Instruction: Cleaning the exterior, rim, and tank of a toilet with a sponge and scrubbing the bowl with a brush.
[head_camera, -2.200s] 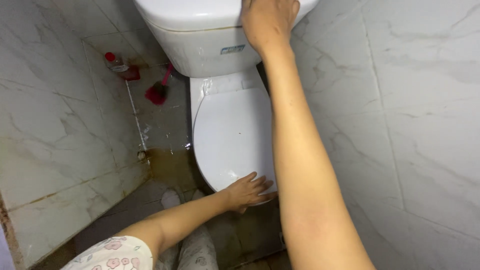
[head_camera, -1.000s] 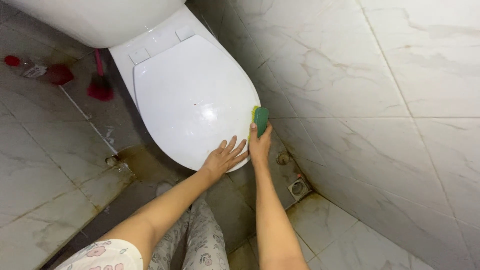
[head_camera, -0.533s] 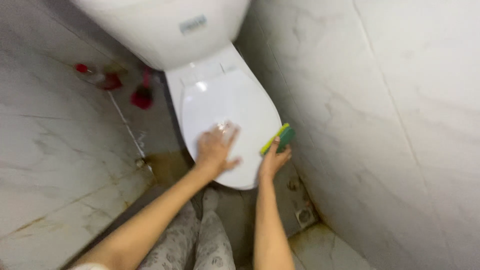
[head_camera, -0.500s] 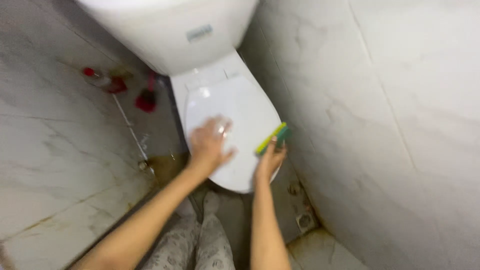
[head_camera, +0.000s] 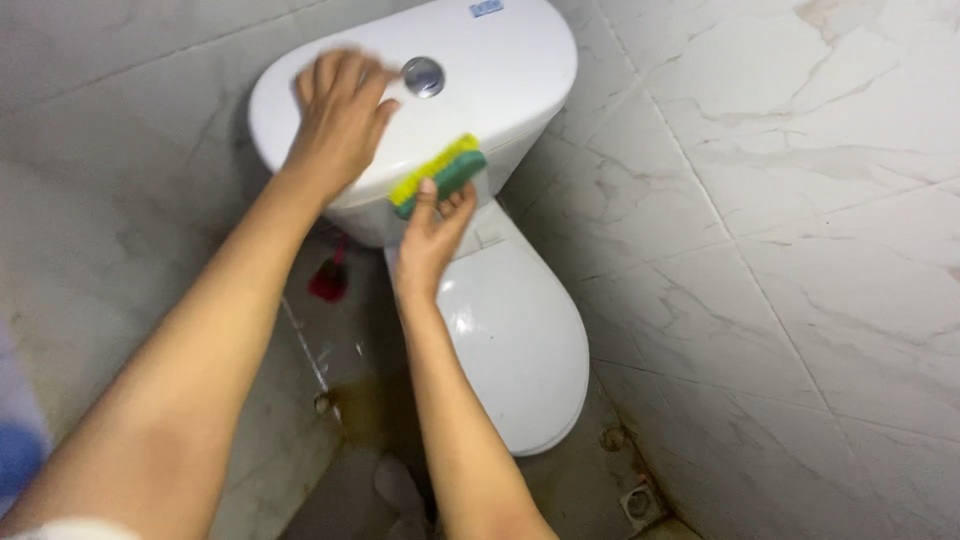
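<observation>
Sponge, green and yellow (head_camera: 438, 176), gripped in the right hand (head_camera: 432, 232) against the white ceramic toilet cistern (head_camera: 500, 90)'s front edge; left hand (head_camera: 338, 120) lies open-palmed on top, beside the round chrome flush button (head_camera: 423, 76).

1. The light is soft and even, falling from above; the white cistern lid (head_camera: 500, 70) and the marble wall tiles (head_camera: 800, 150) are the brightest parts.
2. A mild sheen lies on the closed toilet lid (head_camera: 520, 340), without harsh glare.
3. The floor (head_camera: 350, 400) beside the bowl sits in dim shadow.
4. Motion blur softens the left hand (head_camera: 335, 120); the near forearm at the lower left is out of focus.
5. Tile lines bow slightly toward the edges.
</observation>
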